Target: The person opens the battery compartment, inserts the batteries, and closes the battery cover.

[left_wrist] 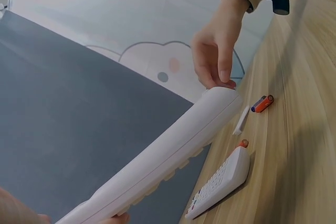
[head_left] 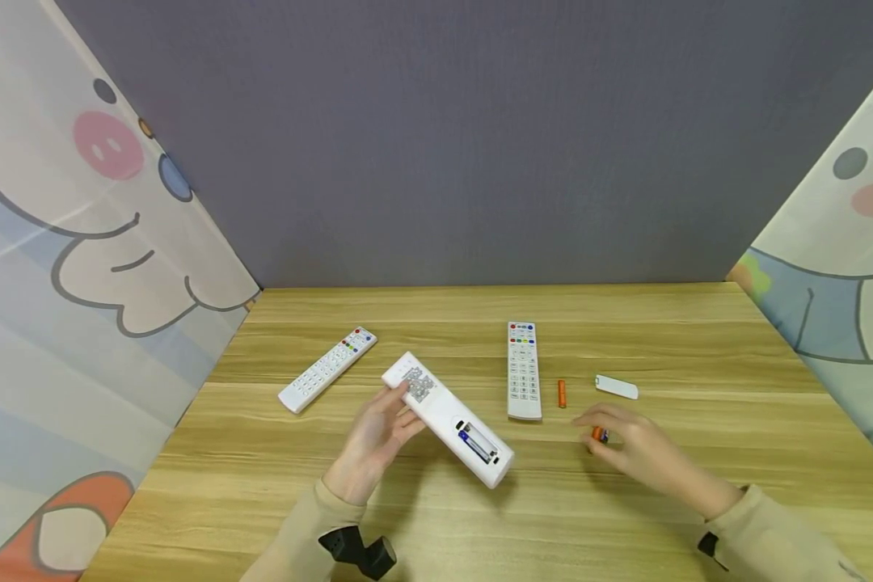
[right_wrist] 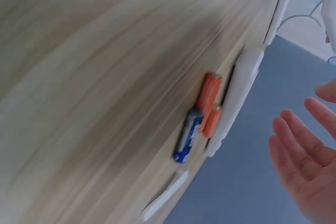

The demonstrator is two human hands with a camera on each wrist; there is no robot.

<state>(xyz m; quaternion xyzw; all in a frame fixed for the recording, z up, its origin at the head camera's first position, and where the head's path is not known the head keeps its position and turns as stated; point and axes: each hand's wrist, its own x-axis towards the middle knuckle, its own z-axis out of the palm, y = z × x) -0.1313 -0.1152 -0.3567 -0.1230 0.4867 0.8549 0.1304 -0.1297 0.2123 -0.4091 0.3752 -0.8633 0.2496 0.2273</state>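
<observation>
My left hand (head_left: 378, 440) holds a white remote control (head_left: 436, 406) above the table, its back turned up. Its battery compartment is uncovered, with a blue battery (head_left: 474, 447) lying along one side. Over the table to the right hovers my right hand (head_left: 629, 443), fingers loosely bent; the right wrist view shows the fingers apart with nothing in them. Beneath it, an orange battery (right_wrist: 209, 93) and a blue battery (right_wrist: 188, 135) lie touching on the wood, partly hidden by the fingers in the head view. Another orange battery (head_left: 562, 394) lies farther back.
A second remote (head_left: 524, 372) lies buttons up beside the lone orange battery. A third remote (head_left: 327, 370) lies slanted at the left. The small white battery cover (head_left: 616, 386) is behind my right hand. A grey panel (head_left: 495, 145) stands along the table's back edge.
</observation>
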